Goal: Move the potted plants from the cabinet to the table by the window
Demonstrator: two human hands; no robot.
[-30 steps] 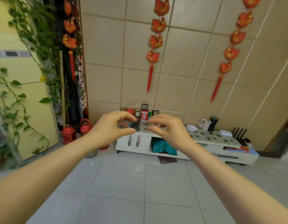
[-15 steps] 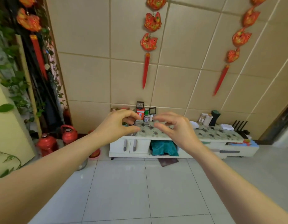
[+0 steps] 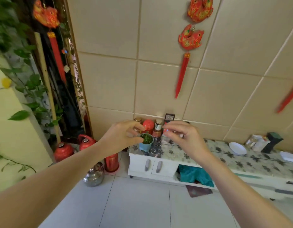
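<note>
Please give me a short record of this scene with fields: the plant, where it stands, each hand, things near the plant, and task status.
plant: small potted plant, green leaves, blue pot
location: left end of the low white cabinet, on its flowered top
left hand: raised in front of the pot, fingers curled, holding nothing
right hand: raised to the right of the pot, fingers curled, holding nothing
nearby: red jar and glass jar behind the pot; white plate further right
status: pot on the cabinet, not yet lifted
</note>
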